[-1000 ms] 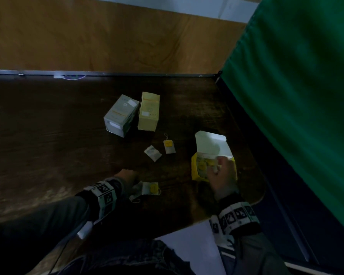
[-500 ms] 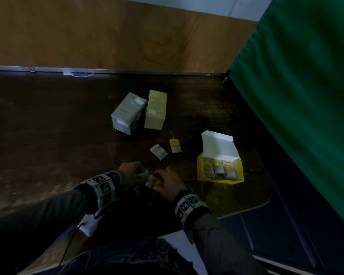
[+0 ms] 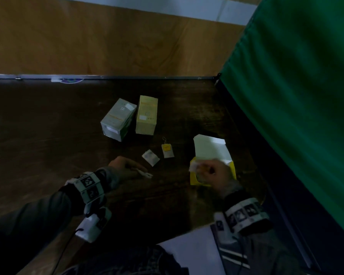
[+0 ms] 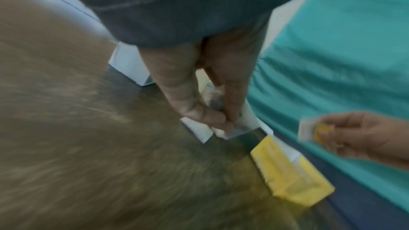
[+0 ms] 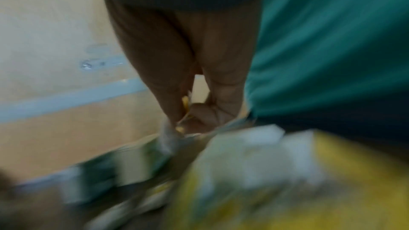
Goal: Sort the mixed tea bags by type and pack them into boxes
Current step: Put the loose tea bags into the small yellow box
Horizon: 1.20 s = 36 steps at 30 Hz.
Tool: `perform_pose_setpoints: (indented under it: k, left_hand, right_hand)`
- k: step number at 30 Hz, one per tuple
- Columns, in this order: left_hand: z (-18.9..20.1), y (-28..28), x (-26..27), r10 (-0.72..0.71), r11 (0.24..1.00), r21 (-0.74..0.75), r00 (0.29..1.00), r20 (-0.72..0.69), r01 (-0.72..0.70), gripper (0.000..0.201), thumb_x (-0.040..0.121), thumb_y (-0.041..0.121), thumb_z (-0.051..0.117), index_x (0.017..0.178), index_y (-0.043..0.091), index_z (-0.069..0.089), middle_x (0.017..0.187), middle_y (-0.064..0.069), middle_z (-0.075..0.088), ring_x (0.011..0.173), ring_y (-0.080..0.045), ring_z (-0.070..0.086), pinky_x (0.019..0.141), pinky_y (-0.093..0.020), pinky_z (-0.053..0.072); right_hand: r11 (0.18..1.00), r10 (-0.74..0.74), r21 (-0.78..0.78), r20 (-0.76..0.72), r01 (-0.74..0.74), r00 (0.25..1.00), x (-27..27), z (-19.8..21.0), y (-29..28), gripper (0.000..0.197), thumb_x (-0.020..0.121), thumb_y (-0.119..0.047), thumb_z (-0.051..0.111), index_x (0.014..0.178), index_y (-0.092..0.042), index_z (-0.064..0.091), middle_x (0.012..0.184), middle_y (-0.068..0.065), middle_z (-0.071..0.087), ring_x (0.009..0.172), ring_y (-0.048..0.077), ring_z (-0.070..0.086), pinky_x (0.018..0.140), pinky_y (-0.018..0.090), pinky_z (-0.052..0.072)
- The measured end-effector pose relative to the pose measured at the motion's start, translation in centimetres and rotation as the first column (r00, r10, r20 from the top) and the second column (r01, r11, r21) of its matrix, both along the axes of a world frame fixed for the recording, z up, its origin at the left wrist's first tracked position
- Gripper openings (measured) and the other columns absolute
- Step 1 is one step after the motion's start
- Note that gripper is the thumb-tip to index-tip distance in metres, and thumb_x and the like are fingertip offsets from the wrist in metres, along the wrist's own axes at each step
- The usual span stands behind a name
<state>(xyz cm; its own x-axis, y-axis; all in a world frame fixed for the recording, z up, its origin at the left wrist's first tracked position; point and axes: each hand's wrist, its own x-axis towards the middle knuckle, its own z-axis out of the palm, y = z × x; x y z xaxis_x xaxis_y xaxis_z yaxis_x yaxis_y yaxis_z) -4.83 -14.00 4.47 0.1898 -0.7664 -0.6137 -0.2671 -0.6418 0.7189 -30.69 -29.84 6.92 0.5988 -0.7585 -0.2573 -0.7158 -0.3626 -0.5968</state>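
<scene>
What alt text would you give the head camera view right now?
The right hand holds a tea bag over an open yellow box while the left hand pinches another on a dark table. Two loose bags and two closed boxes lie beyond.

Right hand (image 3: 216,173) carried tea bag (image 3: 195,167) to yellow box (image 3: 233,171).

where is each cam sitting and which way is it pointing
Head: on the head, facing forward and down at the dark wooden table; both forearms show.
Left wrist: looks along the left hand pinching a white tea bag.
Right wrist: looks along the right hand, blurred.
Shared: the open yellow cardboard box shows in head and left-wrist views.
</scene>
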Motion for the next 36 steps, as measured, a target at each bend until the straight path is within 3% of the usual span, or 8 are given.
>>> perform_pose_setpoints:
  k: [5,9,13,16,20,24,29,36]
  left_hand:
    - [1.7,-2.6,-1.1,-0.025,0.998,0.054,0.995,-0.092,0.03,0.017,0.091,0.011,0.053,0.096,0.024,0.065,0.088,0.01,0.056,0.081,-0.002,0.052,0.064,-0.014,0.041]
    - [1.7,-4.1,-2.1,0.078,0.99,0.127,0.987,-0.142,-0.06,0.011,0.087,0.012,0.061,0.087,0.02,0.067,0.094,0.002,0.058,0.082,-0.007,0.052,0.064,-0.018,0.044]
    - [2.1,-4.9,-3.1,0.149,0.972,0.206,0.974,-0.171,-0.113,0.011,0.085,0.015,0.063,0.096,0.014,0.061,0.088,-0.001,0.051,0.076,-0.011,0.048,0.06,-0.022,0.042]
    - [1.7,-4.9,-3.1,0.013,0.994,0.113,0.99,-0.143,0.004,0.01,0.085,0.019,0.064,0.095,0.021,0.065,0.1,0.003,0.053,0.086,-0.006,0.05,0.066,-0.019,0.044]
    - [1.6,-5.4,-3.8,-0.196,0.981,-0.016,0.981,0.004,0.196,0.025,0.085,0.024,0.064,0.106,0.036,0.058,0.119,0.004,0.049,0.103,-0.009,0.053,0.081,-0.024,0.051]
    - [2.0,-6.9,-6.2,-0.189,0.973,-0.117,0.976,0.109,0.201,0.034,0.08,0.026,0.07,0.112,0.028,0.059,0.113,0.005,0.058,0.103,-0.013,0.06,0.083,-0.026,0.053]
    - [2.1,-8.1,-7.7,-0.125,0.96,-0.209,0.955,0.267,0.184,0.028,0.082,0.033,0.068,0.108,0.023,0.063,0.101,0.007,0.065,0.099,-0.012,0.062,0.088,-0.025,0.05]
    - [-0.7,-8.1,-3.9,-0.315,0.949,0.109,0.88,0.356,0.295,0.033,0.088,0.031,0.06,0.119,0.02,0.057,0.125,-0.003,0.056,0.117,-0.021,0.052,0.1,-0.034,0.044]
  right_hand:
    - [0.988,-0.052,-0.152,-0.22,0.018,0.974,-3.0,-0.7,-5.4,0.036,0.089,-0.005,0.056,0.124,-0.012,0.059,0.098,0.008,0.054,0.09,0.025,0.055,0.071,0.025,0.043]
    - [0.999,-0.005,-0.044,-0.306,-0.009,0.952,-2.9,-1.1,-6.7,0.021,0.077,-0.001,0.07,0.091,-0.015,0.062,0.071,-0.003,0.055,0.077,0.017,0.057,0.06,0.02,0.048]
    - [0.992,0.116,0.01,-0.412,-0.122,0.904,-1.9,-2.1,-7.1,0.01,0.082,-0.008,0.066,0.08,-0.016,0.061,0.092,0.007,0.062,0.096,0.026,0.062,0.086,0.037,0.053]
    - [0.992,0.072,-0.062,-0.46,-0.113,0.885,-0.9,-1.9,-7.1,0.022,0.089,-0.014,0.059,0.11,-0.01,0.06,0.116,0.012,0.06,0.109,0.028,0.057,0.087,0.029,0.045]
    - [0.991,-0.034,-0.131,-0.115,0.019,0.993,-0.8,-1.2,-5.1,0.024,0.085,-0.016,0.066,0.109,-0.014,0.064,0.109,0.002,0.06,0.101,0.023,0.062,0.079,0.026,0.047]
    - [0.912,0.015,0.405,0.127,-0.066,0.992,0.2,-0.2,-0.8,0.04,0.081,-0.006,0.069,0.119,-0.01,0.057,0.102,-0.008,0.061,0.089,0.002,0.062,0.077,0.019,0.053]
    - [0.932,0.007,0.359,0.139,-0.057,0.99,0.0,-1.6,-0.3,0.013,0.08,-0.009,0.071,0.089,-0.015,0.064,0.081,0.004,0.067,0.073,0.013,0.065,0.07,0.026,0.055]
    - [0.922,-0.319,0.252,0.058,0.295,0.946,-2.1,-3.0,-2.2,0.012,0.084,-0.012,0.067,0.095,-0.007,0.067,0.091,0.003,0.064,0.085,0.015,0.06,0.08,0.033,0.053]
